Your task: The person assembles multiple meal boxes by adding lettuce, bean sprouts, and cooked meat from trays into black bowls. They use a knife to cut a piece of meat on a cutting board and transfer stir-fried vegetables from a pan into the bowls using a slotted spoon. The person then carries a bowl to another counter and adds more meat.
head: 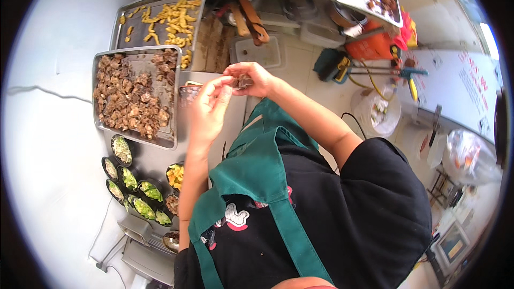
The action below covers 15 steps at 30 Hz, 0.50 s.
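Note:
My right hand is cupped around a small brown clump of food, possibly cooked meat. Fingertips of my left hand meet the right fingers beside the clump. Whether they grip part of it is hidden. To the left of both hands lies a metal tray of brown food pieces. A second metal tray with yellow strips sits behind it. Between the first tray and my left hand is a phone-like flat object, partly covered by the hand.
Black bowls of shredded greens and a bowl of yellow food stand on the steel counter by my left forearm. Wooden handles jut out ahead. On the right are a lined bin and an orange container.

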Available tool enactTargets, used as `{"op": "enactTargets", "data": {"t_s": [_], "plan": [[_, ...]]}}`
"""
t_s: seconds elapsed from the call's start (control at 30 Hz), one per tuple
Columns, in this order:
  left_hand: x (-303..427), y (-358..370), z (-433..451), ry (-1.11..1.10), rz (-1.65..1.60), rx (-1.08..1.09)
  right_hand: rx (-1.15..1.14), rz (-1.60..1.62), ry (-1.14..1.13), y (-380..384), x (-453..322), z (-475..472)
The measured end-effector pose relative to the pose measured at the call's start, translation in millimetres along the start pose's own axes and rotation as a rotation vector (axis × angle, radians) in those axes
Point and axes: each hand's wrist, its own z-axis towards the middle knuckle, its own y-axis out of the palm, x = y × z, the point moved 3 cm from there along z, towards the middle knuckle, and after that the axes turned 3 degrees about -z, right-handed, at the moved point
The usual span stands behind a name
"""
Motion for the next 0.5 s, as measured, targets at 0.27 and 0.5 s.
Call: {"op": "enactTargets", "data": {"t_s": [0.27,0.5], "plan": [[142.7,118.7,-148.9,-0.307,-0.529,-1.353,0.339,0.553,-0.33,-130.5,97.0,-164.7],[118.9,182.0,-231.6,-0.239,-0.645,-1.548,0.339,0.6,-0.396,-155.3,179.8,-264.5]]}}
